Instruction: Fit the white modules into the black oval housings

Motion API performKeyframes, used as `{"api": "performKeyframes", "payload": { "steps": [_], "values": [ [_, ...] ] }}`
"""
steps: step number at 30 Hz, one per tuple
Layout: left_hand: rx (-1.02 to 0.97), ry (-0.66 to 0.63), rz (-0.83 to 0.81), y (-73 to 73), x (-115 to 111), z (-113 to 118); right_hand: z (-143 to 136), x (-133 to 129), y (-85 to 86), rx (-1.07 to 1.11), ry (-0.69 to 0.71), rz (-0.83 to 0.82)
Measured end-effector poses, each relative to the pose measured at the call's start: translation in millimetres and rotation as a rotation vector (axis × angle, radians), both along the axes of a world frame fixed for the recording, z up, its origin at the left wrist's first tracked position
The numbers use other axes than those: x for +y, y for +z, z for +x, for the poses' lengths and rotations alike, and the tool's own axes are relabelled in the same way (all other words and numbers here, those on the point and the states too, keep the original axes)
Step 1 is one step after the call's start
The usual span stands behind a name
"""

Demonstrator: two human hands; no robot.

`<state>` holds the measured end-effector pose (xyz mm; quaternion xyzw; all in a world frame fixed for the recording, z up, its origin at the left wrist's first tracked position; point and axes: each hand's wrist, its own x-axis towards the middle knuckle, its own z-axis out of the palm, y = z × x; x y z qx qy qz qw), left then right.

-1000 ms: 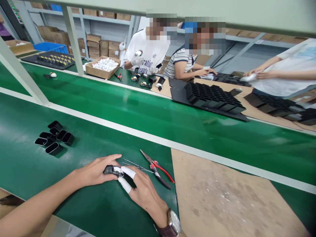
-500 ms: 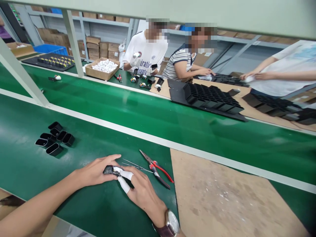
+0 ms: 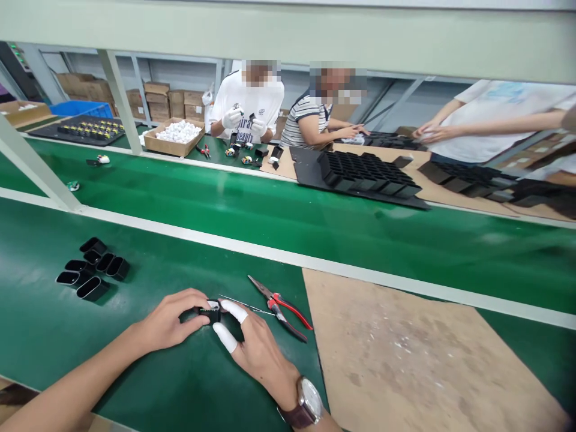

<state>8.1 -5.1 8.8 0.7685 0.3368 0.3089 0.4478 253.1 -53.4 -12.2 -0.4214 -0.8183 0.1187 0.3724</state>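
Note:
A small black plastic housing point(image 3: 210, 313), with something whitish showing in its opening, is between my two hands over the green bench. My left hand point(image 3: 173, 321) pinches it from the left with thumb and fingers. From the other side, my right hand point(image 3: 254, 342) grips it between thumb and index finger, both wearing white finger cots. Just beyond my right hand lie red-and-black long-nose pliers point(image 3: 279, 309). Thin metal wires or rods point(image 3: 252, 307) lie beside the pliers, partly behind my fingers. Several oval black housings point(image 3: 93, 288) stand grouped to the left.
Brown cardboard point(image 3: 405, 354) covers the bench at right. A green conveyor belt point(image 3: 216, 198) runs behind a pale rail. Across it, several people work near a box of white parts point(image 3: 175, 135) and black housings in rows point(image 3: 369, 174). A slanted post point(image 3: 40, 162) stands at left.
The black housing has turned upright, its opening facing up more, and my left fingers have shifted around it. The camera view has tilted up slightly. A green-and-white part shows on the belt at left.

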Motion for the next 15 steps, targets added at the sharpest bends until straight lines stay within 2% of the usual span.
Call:
{"api": "performKeyframes", "payload": {
  "steps": [4,7,11,15],
  "values": [
    [-0.332,0.204,-0.528,1.0,5.6,8.0,-0.6,-1.0,2.6,-0.072,-0.04,0.062],
    [-0.512,0.289,-0.781,5.5,11.5,9.2,-3.6,-1.5,2.4,-0.131,-0.037,0.129],
    [-0.599,0.379,-0.886,9.8,16.8,7.7,-5.7,-0.8,-0.6,-0.19,-0.053,0.18],
    [-0.61,0.41,-0.886,9.7,18.3,6.4,0.8,4.8,-0.7,-0.288,-0.157,0.176]
  ]
}}
